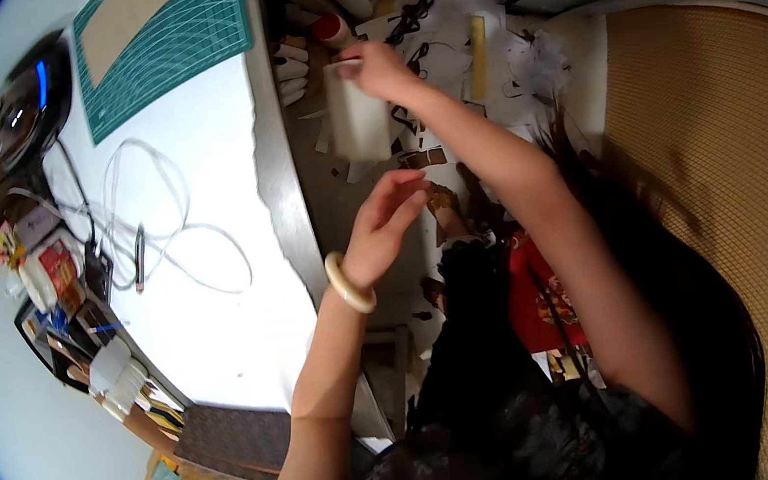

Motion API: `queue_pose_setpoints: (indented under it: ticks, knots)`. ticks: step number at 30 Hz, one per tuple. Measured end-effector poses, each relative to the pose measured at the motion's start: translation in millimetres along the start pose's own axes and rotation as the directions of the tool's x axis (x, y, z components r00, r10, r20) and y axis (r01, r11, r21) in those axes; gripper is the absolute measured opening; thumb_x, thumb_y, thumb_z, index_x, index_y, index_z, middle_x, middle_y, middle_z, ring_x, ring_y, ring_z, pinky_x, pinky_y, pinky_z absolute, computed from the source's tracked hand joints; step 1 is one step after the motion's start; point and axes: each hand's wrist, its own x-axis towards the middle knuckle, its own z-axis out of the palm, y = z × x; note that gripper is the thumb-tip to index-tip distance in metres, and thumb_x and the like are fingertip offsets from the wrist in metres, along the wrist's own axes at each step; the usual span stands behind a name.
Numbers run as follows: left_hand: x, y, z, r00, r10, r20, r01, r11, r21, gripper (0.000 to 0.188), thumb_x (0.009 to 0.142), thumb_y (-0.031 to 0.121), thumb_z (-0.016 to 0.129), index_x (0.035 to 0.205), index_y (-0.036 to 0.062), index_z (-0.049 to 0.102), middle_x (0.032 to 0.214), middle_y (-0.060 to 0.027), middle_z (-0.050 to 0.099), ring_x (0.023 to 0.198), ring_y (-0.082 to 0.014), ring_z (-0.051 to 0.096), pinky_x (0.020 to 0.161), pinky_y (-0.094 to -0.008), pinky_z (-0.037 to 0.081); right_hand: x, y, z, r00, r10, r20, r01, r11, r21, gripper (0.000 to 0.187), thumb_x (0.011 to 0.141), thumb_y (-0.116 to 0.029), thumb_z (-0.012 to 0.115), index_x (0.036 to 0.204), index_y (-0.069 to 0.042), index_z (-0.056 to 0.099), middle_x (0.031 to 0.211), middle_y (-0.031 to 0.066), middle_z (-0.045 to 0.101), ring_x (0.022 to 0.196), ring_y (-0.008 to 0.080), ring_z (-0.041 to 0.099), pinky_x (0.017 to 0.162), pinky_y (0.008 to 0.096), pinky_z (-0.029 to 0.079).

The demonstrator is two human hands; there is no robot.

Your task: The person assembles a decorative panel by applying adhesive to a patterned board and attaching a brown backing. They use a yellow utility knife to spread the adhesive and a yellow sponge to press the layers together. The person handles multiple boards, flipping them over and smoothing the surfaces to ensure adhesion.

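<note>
My right hand [374, 71] reaches out beyond the table's edge, its fingers closed on the top edge of a pale cream rectangular sheet [359, 123]. The sheet hangs flat and slightly blurred below the fingers; its material I cannot tell. Closer to me, my left hand [384, 225] is raised with fingers loosely apart and nothing in them. A cream bangle [349, 285] circles that wrist. Several white rolls [291, 67] and a red-ended roll [330, 29] lie beside the right hand.
Left stands a white-topped table [222, 354] with a green cutting mat [177, 47], a looped cable [180, 171] and a pen [140, 259]. Paper scraps and dark strips litter the floor, with a yellow strip [478, 57] among them. A woven mat [718, 150] lies at right.
</note>
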Motion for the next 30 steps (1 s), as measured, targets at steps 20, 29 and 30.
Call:
queue_pose_setpoints:
  ticks: [20, 29, 30]
  knots:
    - [-590, -126, -1, 0.096, 0.429, -0.898, -0.583, 0.756, 0.299, 0.006, 0.098, 0.007, 0.057, 0.098, 0.0026, 0.062, 0.087, -0.0031, 0.065, 0.080, -0.0112, 0.058, 0.075, -0.0251, 0.048, -339, -324, 8, 0.872, -0.250, 0.422, -0.082, 0.773, 0.629, 0.031, 0.098, -0.023, 0.063, 0.121, -0.002, 0.056, 0.115, 0.0080, 0.065, 0.103, 0.0199, 0.064, 0.089, 0.0359, 0.055]
    - [-707, -385, -39, -0.525, -0.364, -0.769, -0.572, 0.820, 0.002, 0.060, 0.098, 0.037, 0.057, 0.141, -0.0023, 0.042, 0.144, -0.0177, 0.047, 0.131, -0.0267, 0.047, 0.107, -0.0409, 0.037, -505, -369, 277, 0.466, -0.199, 0.862, 0.013, 0.976, 0.218, 0.028, 0.099, -0.032, 0.059, 0.112, -0.007, 0.053, 0.113, 0.0034, 0.060, 0.103, 0.0152, 0.054, 0.089, 0.0341, 0.047]
    - [-695, -351, -35, -0.276, -0.372, -0.886, -0.672, 0.734, -0.099, 0.066, 0.098, 0.043, 0.054, 0.145, -0.0007, 0.038, 0.141, -0.0174, 0.050, 0.128, -0.0280, 0.051, 0.105, -0.0387, 0.041, -492, -357, 276, 0.488, -0.157, 0.859, 0.019, 0.985, 0.169, 0.029, 0.099, -0.031, 0.058, 0.113, -0.006, 0.053, 0.113, 0.0043, 0.060, 0.102, 0.0167, 0.055, 0.089, 0.0344, 0.047]
